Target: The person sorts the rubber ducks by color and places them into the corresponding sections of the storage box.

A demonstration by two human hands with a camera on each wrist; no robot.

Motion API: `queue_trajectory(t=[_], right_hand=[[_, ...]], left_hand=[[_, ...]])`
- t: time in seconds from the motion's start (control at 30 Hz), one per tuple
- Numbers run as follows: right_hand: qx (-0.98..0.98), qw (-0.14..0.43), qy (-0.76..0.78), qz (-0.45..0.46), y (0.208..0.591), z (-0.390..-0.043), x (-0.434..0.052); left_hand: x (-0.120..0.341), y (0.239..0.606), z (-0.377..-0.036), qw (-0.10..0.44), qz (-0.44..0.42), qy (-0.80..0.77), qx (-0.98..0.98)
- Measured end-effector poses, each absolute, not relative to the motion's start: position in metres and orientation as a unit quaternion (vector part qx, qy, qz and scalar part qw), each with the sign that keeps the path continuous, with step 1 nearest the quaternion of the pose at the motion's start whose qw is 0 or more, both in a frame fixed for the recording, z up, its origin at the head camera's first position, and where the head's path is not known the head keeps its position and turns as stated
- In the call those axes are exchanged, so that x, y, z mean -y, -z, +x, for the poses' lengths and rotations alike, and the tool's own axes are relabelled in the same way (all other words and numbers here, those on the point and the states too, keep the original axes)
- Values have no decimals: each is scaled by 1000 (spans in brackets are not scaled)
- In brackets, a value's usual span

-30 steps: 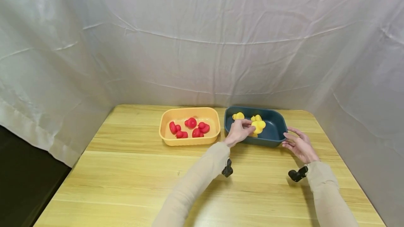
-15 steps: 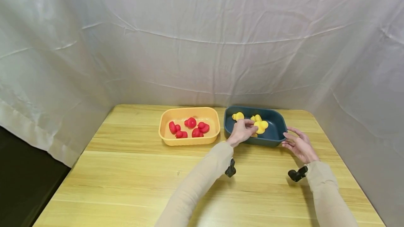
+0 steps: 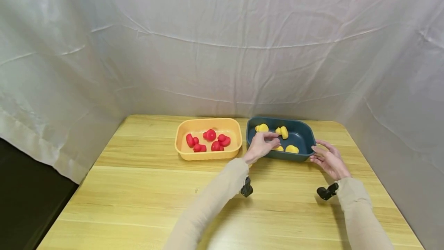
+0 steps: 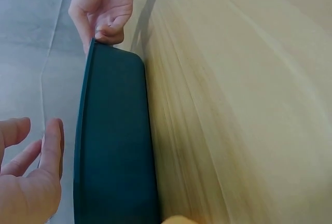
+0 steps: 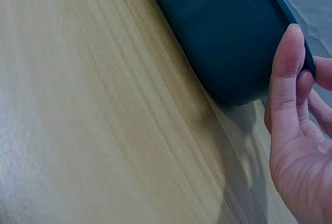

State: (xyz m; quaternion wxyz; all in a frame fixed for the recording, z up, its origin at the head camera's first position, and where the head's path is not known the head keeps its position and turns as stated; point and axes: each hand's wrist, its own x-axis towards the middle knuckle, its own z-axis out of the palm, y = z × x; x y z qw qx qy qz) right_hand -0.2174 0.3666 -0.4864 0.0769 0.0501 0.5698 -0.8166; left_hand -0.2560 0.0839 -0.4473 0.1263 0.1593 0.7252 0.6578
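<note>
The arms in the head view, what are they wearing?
Both arms wear long beige sleeves reaching to the wrists. The left hand and right hand are bare. A small black camera mount sits under each wrist.

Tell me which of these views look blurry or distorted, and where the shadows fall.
Head view: sharp, evenly lit, faint shadows under the forearms on the table. Left wrist view: the wood grain smears into streaks; the left hand is soft at the corner. Right wrist view: the right hand looms large, shadow under the blue tray.
</note>
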Motion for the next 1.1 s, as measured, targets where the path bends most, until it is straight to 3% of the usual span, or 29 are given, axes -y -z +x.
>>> queue_trajectory(t=[0.43,1.1], right_hand=[[-564,82,820,53,487,-220,-366],[-565,82,819,51,488,-220,-363]], left_hand=[[-37,452,-251,149,228,-682,-679],[27,472,-221,131,305,-571,-751]])
